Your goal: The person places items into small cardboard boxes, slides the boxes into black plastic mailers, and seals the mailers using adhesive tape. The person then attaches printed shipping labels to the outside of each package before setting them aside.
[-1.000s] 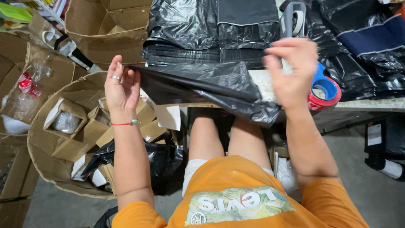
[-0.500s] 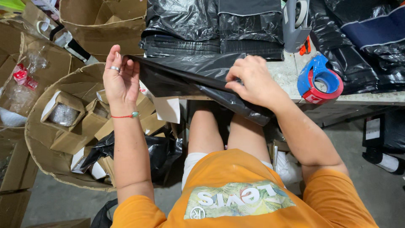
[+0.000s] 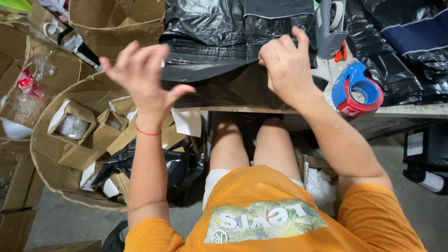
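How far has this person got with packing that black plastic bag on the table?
Done: wrapped black parcels lie stacked behind. In hand: the right hand presses on the black plastic bag at the table edge; the left hand is lifted open, holding nothing. Left: the blue and red tape dispenser sits untouched, and no tape shows on the bag.
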